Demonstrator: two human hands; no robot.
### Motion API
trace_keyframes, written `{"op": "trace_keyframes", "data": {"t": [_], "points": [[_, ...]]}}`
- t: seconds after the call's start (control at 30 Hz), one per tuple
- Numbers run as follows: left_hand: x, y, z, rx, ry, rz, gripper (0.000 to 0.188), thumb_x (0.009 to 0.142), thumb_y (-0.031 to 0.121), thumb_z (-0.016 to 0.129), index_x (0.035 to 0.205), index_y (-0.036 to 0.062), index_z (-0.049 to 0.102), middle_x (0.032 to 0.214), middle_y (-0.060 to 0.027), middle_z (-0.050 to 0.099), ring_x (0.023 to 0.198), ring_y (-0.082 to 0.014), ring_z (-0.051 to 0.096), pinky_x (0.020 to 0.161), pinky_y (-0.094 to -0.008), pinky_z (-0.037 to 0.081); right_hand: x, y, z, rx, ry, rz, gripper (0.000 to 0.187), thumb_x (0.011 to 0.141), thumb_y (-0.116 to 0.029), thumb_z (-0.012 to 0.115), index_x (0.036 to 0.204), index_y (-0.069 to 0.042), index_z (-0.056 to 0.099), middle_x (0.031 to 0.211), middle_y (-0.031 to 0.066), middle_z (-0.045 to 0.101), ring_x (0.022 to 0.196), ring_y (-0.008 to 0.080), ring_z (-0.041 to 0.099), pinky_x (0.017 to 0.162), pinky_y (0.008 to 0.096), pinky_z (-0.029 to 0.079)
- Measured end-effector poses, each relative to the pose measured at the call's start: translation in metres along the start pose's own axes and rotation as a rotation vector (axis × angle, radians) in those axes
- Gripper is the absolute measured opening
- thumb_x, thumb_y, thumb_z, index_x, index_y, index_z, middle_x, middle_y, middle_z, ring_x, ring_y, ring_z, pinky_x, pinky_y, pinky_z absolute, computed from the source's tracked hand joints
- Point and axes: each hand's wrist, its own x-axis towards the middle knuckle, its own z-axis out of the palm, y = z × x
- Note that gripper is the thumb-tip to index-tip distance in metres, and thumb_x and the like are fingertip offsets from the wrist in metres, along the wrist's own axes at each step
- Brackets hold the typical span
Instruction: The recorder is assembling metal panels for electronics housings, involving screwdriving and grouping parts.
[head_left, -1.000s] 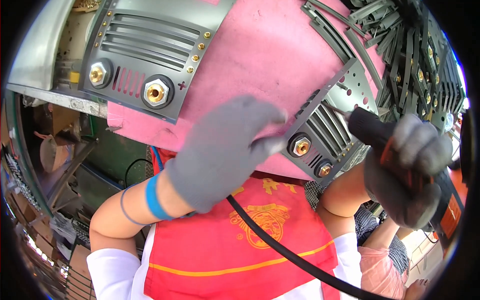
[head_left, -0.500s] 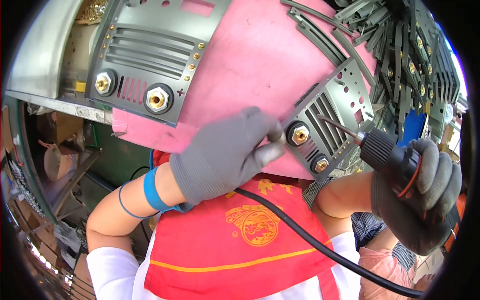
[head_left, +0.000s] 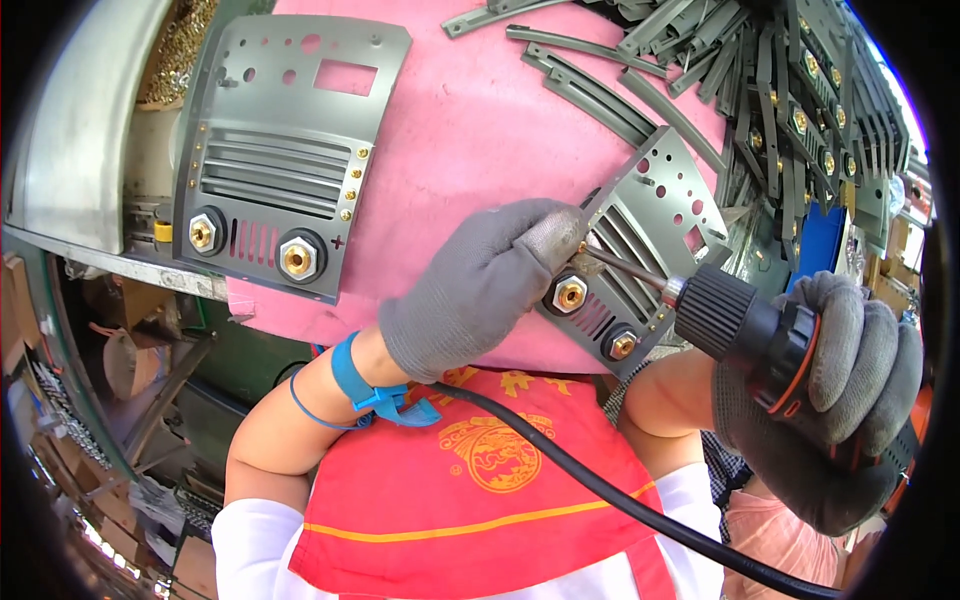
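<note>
My gloved left hand (head_left: 490, 275) is closed at the left edge of a grey metal panel (head_left: 672, 195), thumb and fingers pinched around what looks like a small brass screw (head_left: 583, 247). In my gloved right hand (head_left: 840, 390) is a black electric screwdriver (head_left: 735, 318), held sideways. Its long bit meets the screw by my left fingertips, crossing over the panel's slots. The tilted panel carries two brass connectors with hex nuts, one (head_left: 570, 294) just below my left fingertips. My left hand hides part of the panel's edge.
A second grey panel (head_left: 275, 110) lies on the pink work surface (head_left: 450, 130) at left. Loose grey strips (head_left: 590, 95) and a stack of panels (head_left: 810, 120) fill the far right. A black cable (head_left: 600, 490) crosses my red apron (head_left: 400, 510). Small brass parts (head_left: 180, 55) sit far left.
The screwdriver has moved left, bringing its bit to my left fingertips. My left fingers have closed together at the panel's edge. The view has shifted a little.
</note>
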Motion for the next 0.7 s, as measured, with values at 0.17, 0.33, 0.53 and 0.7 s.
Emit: {"op": "trace_keyframes", "data": {"t": [0.17, 0.33, 0.53, 0.7], "points": [[0.008, -0.001, 0.002, -0.122, -0.038, 0.036, 0.037, 0.096, 0.037, 0.048, 0.105, 0.0031, 0.060, 0.072, 0.0045, 0.045, 0.060, -0.0038, 0.036, 0.052, -0.0197, 0.028, 0.001, 0.001, -0.003, -0.041, 0.018, 0.022, 0.026, 0.060, -0.018, 0.072, 0.068, -0.013, 0.047, 0.062, -0.0051, 0.051, 0.053, 0.0045, 0.050, 0.060, 0.0179, 0.043], [0.016, 0.013, 0.011, -0.172, -0.073, 0.049, 0.040, 0.096, 0.038, 0.049, 0.108, 0.0015, 0.060, 0.069, 0.0060, 0.042, 0.057, -0.0032, 0.034, 0.050, -0.0192, 0.027, 0.002, -0.002, -0.009, -0.072, 0.022, 0.047, 0.027, 0.061, -0.019, 0.072, 0.070, -0.012, 0.047, 0.061, -0.0049, 0.050, 0.054, 0.0045, 0.049, 0.060, 0.0176, 0.042], [0.018, 0.017, 0.012, -0.251, -0.024, -0.198, 0.038, 0.097, 0.036, 0.047, 0.105, 0.0008, 0.059, 0.062, 0.0083, 0.034, 0.051, -0.0022, 0.027, 0.046, -0.0199, 0.024, 0.007, -0.007, -0.013, -0.073, -0.028, 0.095, 0.028, 0.062, -0.020, 0.073, 0.073, -0.014, 0.048, 0.062, -0.0049, 0.050, 0.056, 0.0052, 0.048, 0.063, 0.0174, 0.041], [0.017, 0.022, 0.010, -0.337, 0.030, -0.335, 0.037, 0.098, 0.035, 0.045, 0.106, 0.0017, 0.059, 0.061, 0.0073, 0.029, 0.050, -0.0031, 0.024, 0.044, -0.0203, 0.021, 0.010, -0.009, -0.014, -0.077, -0.077, 0.138, 0.029, 0.062, -0.021, 0.073, 0.075, -0.015, 0.048, 0.063, -0.0050, 0.050, 0.058, 0.0057, 0.048, 0.066, 0.0172, 0.040]]}}
